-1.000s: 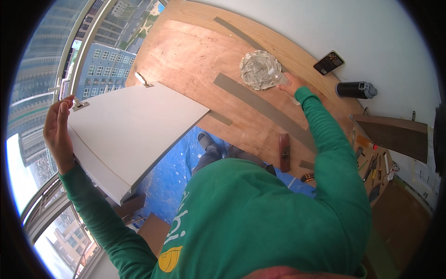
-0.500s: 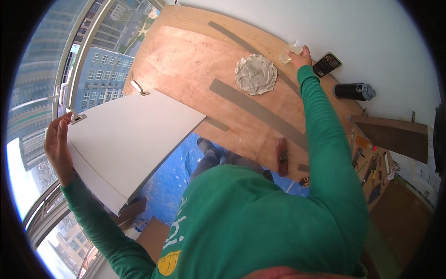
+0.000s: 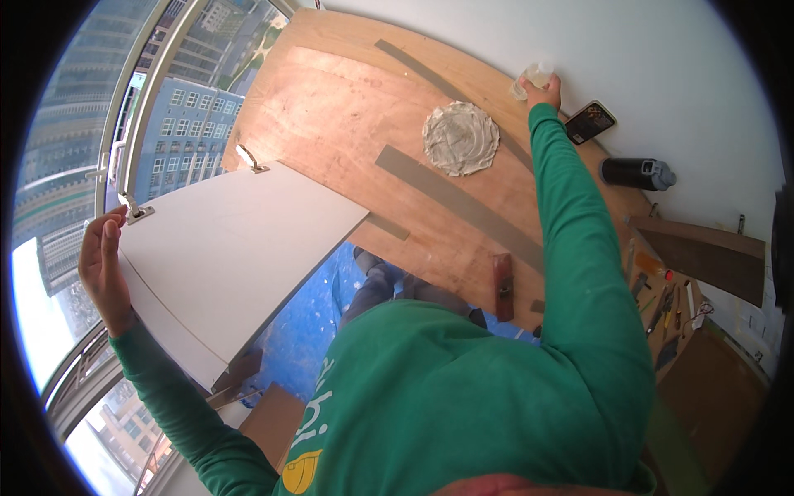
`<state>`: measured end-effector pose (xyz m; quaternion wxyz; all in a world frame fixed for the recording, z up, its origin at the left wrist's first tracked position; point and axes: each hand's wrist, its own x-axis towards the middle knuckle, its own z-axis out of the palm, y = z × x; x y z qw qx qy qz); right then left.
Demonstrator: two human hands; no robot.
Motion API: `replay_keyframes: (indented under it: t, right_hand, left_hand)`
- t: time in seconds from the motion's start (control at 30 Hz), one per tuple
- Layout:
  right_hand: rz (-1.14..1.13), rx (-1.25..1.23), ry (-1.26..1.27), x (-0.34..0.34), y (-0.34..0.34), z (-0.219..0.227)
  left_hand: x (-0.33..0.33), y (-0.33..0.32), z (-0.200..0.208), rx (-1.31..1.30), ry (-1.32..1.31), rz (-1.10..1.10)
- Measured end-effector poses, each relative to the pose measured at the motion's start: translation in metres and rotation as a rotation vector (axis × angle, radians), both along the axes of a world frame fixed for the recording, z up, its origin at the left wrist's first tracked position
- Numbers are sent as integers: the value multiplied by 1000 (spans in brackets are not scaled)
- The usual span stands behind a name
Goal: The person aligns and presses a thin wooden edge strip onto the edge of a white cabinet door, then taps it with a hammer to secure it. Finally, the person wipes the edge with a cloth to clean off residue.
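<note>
My left hand (image 3: pixel 103 269) is at the far left, its bent fingers at the corner of a white cabinet door (image 3: pixel 240 256), beside a metal hinge (image 3: pixel 136 212). How firmly they grip the edge is hard to see. Another hinge (image 3: pixel 254 163) sticks up from the door's far edge. At the back right, my right hand (image 3: pixel 543 93) is closed around a clear plastic container (image 3: pixel 536 77) with a whitish top, partly hidden by the fingers. A black phone (image 3: pixel 590 122) lies just right of that hand. To its left sits a round, crinkled, beige cloth-like piece (image 3: pixel 461 138).
Grey-brown strips (image 3: pixel 459 205) lie on the wooden worktop (image 3: pixel 306 107). A reddish-brown hand plane (image 3: pixel 503 287) sits near its front edge. A black bottle (image 3: pixel 635 174) lies by the wall, and several hand tools (image 3: pixel 662 306) are at the right. Windows (image 3: pixel 178 124) border the left side.
My right hand has moved slightly farther back toward the wall with the clear container. The left hand stays at the door's corner. The whole view has shifted a little.
</note>
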<state>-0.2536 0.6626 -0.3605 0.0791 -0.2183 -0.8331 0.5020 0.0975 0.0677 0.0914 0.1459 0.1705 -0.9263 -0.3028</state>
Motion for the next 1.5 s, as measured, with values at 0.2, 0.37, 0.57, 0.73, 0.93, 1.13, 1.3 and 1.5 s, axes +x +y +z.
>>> replay_keyframes:
  t: [0.2,0.37,0.57,0.73,0.93,1.13,1.3,1.5]
  right_hand:
    - [70,25,-71,3,3,-7]
    - [-115,110,-238,18,9,-11]
    - [339,346,-792,104,-28,-32]
    - [319,410,-779,131,-79,-32]
    - [260,-106,-313,130,-52,-87]
    - [64,-884,-3,147,-61,-12]
    - [61,-1395,-133,177,-79,112]
    - [510,-1377,7,229,-132,244]
  left_hand:
    - [-3,0,0,-11,-9,15]
    - [-7,6,2,-1,17,12]
    - [-26,20,9,-106,-2,-17]
    - [-27,17,8,-70,15,-61]
    - [-55,22,10,-26,133,-147]
    - [-54,26,-2,-215,262,-93]
    - [-61,33,1,-186,193,3]
    - [-72,41,9,-6,274,-11]
